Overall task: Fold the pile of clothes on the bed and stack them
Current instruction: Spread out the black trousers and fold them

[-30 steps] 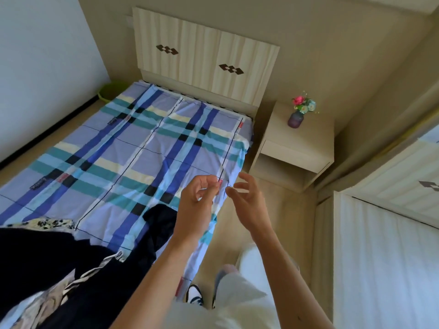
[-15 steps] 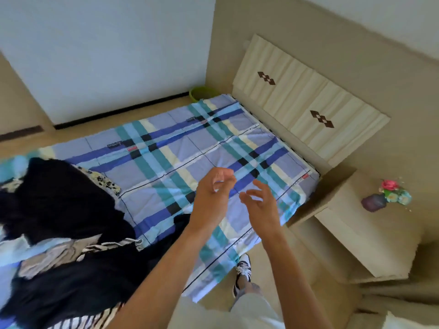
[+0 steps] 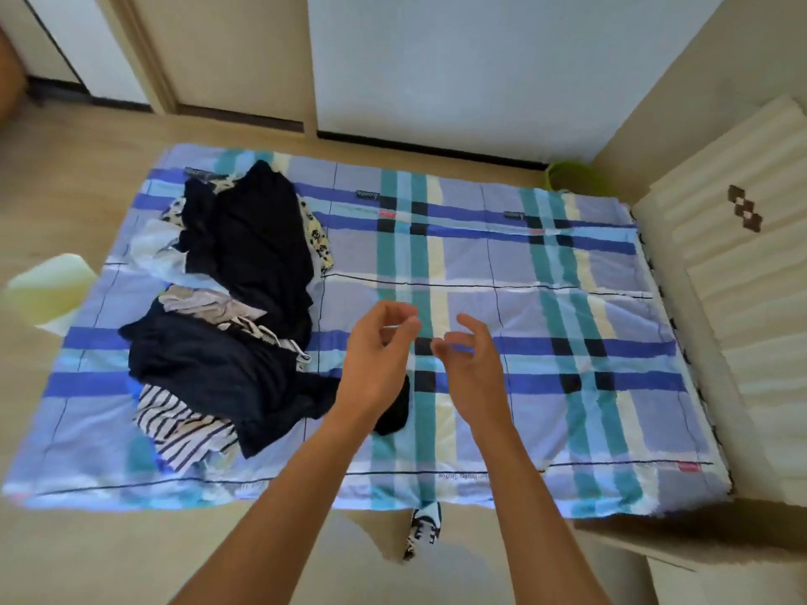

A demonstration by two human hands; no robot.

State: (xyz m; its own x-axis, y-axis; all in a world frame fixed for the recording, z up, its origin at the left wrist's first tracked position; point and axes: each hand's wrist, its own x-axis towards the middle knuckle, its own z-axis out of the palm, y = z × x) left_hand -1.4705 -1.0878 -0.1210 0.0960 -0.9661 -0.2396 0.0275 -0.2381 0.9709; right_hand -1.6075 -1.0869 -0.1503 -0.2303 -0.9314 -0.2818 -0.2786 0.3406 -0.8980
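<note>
The view has swung round over the last second: where the headboard (image 3: 720, 299) end filled the frame and only a dark corner of laundry showed, the person now faces the bed (image 3: 567, 408) square across its near long edge, and the whole pile of clothes (image 3: 236, 307) is in sight. It lies unfolded at the foot end, well apart from the headboard, black garments on top and a striped piece (image 3: 174, 421) spilling toward the near edge. The left hand (image 3: 375, 369) and right hand (image 3: 471, 369) stay raised together above the middle of the sheet, fingers loosely curled, gripping nothing, with no cloth touched. Folding has not begun; the bare half by the headboard looks like room for a stack.
</note>
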